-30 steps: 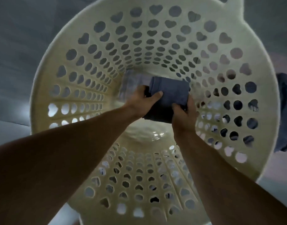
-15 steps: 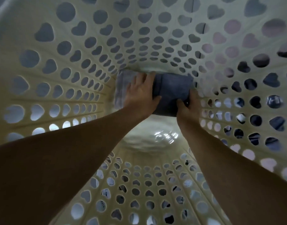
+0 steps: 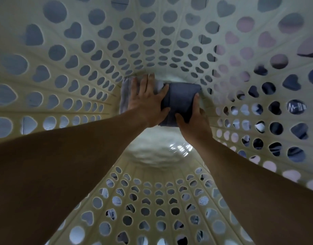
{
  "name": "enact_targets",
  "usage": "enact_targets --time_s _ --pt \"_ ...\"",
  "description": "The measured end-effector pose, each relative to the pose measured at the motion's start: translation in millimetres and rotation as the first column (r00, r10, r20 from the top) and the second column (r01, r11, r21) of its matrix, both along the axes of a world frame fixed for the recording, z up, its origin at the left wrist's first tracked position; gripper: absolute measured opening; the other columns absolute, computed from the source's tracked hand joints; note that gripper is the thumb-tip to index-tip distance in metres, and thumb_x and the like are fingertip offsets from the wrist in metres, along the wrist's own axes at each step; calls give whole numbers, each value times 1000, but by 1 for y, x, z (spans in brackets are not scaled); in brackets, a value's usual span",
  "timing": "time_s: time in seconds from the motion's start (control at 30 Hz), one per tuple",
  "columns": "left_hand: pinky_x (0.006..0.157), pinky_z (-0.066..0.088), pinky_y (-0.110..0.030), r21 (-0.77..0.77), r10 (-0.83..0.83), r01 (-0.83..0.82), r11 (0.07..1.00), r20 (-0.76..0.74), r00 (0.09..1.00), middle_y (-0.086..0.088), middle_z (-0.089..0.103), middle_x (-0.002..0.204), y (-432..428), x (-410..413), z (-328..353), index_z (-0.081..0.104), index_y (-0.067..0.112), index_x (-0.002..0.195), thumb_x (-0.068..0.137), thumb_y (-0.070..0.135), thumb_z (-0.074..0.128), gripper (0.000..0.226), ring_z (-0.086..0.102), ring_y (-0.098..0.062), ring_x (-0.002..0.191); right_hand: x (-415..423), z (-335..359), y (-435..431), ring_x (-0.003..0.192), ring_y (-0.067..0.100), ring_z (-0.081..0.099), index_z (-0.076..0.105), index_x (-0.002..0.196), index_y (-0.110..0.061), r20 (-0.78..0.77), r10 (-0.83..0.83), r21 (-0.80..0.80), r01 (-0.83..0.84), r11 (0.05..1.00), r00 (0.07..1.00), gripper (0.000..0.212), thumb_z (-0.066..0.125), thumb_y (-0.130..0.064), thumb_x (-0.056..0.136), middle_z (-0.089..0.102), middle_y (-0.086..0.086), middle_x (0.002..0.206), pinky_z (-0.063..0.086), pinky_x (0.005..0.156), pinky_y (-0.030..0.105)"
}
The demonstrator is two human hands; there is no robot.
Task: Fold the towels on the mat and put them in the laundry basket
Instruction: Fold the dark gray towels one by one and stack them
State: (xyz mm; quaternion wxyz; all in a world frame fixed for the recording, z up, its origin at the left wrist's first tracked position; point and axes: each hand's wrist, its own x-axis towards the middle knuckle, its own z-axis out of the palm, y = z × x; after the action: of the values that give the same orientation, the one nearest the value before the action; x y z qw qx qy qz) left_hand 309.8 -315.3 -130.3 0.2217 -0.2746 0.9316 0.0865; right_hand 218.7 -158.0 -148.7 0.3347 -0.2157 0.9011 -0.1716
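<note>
Deep in the cream laundry basket [image 3: 152,152], the folded dark towel [image 3: 182,99] lies on the floor by the far wall; a paler towel [image 3: 124,96] touches its left side; the left hand [image 3: 147,101] rests flat across both, fingers spread; the right hand [image 3: 194,122] grips the dark towel's near right corner, thumb on top.

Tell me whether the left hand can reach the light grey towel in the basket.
Yes, apparently: the left hand lies flat on the light grey towel, with nothing between them; the dark towel sits beside it.
</note>
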Motion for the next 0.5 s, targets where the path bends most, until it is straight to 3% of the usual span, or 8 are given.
enact_targets --time_s 0.1,0.17,0.23,0.33,0.5 --pt "121 -2 -58 54 69 -67 996 -32 997 -18 9 163 2 -3 19 21 32 154 90 64 43 75 7 -39 150 -1 16 -1 131 37 43 1 157 -31 -2 -13 103 13 995 1000 90 58 -46 90 37 15 150 42 103 48" --pt "120 19 -54 64 120 -115 991 -81 989 -16 41 148 4 -6 45 44 25 140 89 61 44 63 34 -37 139 1 39 1 127 37 46 20 155 -26 -135 13 140 6 990 991 79 57 -39 87 40 15 146 45 100 49" --pt "105 39 -47 114 166 -151 982 -134 977 -12 59 126 6 -9 81 57 19 123 91 55 46 49 54 -33 118 6 77 5 116 38 52 40 145 -18 -254 111 150 -74 986 961 64 56 -32 84 50 15 133 47 93 47" --pt "88 45 -39 200 186 -147 969 -193 963 -10 62 116 9 -8 143 57 17 117 93 48 50 40 61 -32 105 9 153 18 114 34 51 46 137 -15 -226 191 89 -175 981 955 52 59 -28 89 53 12 125 46 89 44" --pt "100 45 -45 227 147 -100 969 -204 968 -9 58 129 14 -3 251 51 20 129 92 51 51 48 56 -32 118 12 287 58 107 29 56 55 130 -16 -235 280 -26 -294 956 931 44 63 -29 89 59 7 118 50 86 41"
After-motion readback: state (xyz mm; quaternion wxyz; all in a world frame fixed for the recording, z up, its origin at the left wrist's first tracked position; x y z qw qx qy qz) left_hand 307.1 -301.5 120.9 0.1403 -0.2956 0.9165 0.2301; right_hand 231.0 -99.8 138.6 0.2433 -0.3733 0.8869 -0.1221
